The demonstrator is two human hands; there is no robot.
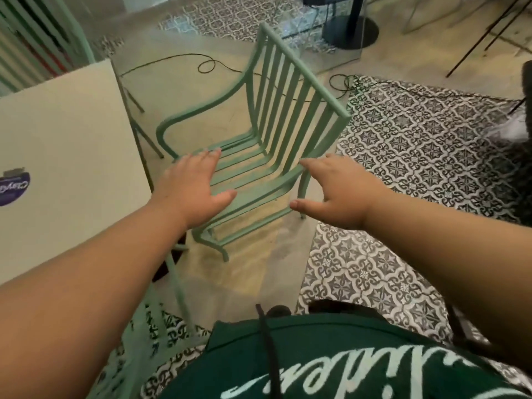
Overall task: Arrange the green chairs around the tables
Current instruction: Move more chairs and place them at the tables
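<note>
A pale green slatted metal chair (276,110) with armrests stands on the floor in front of me, its seat turned toward the white table (66,145) at my left. My left hand (193,191) hovers over the seat's front with fingers spread, holding nothing. My right hand (339,191) is spread beside the near armrest, fingertips close to it, gripping nothing. Another green chair (169,272) shows partly at the table's near corner, below my left forearm.
Black cables (210,64) loop across the bare floor behind the chair. Patterned tiles (426,156) cover the right side. A dark round table base (349,36) and thin black legs (483,38) stand far back. Green slatted furniture (31,44) fills the upper left corner.
</note>
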